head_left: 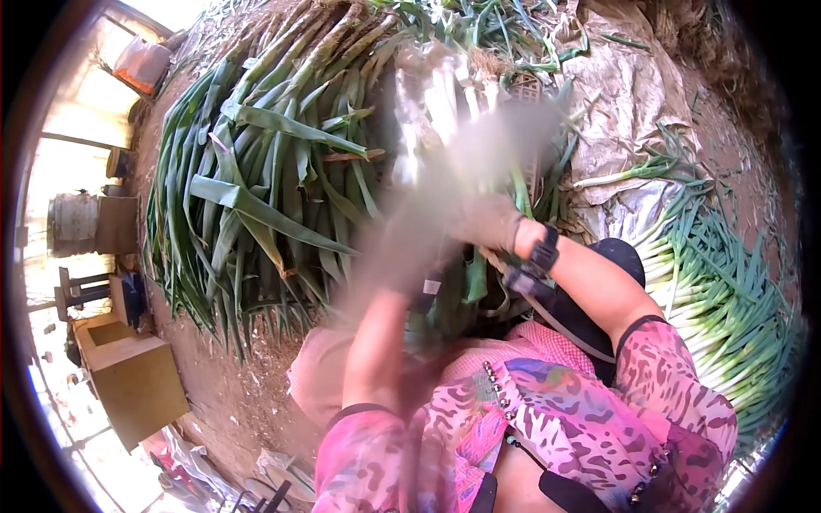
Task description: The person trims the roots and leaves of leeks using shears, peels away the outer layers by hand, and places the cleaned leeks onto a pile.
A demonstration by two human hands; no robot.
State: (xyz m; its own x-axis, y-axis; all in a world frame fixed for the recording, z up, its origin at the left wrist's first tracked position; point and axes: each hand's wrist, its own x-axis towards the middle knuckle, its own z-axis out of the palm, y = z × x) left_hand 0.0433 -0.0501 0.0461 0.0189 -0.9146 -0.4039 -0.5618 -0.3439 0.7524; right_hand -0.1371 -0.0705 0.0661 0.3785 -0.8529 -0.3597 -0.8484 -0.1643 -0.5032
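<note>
My right hand [492,224], in a brownish glove with a black band at the wrist, is in front of my lap, its fingers partly hidden by a pale motion blur. My left hand [398,231] is smeared by fast motion, so its fingers cannot be made out. A blurred pale streak crosses above both hands, over leeks with white stems [445,98]. Beside my left hand lies a large heap of long green leeks [282,171], roots toward the top. Green leaves show just below my right hand.
Cleaned green onions [718,299] lie in a pile at the right. A crumpled pale sheet [624,94] covers soil at the upper right. An open cardboard box [137,376] stands at the lower left, near a metal bucket [73,224].
</note>
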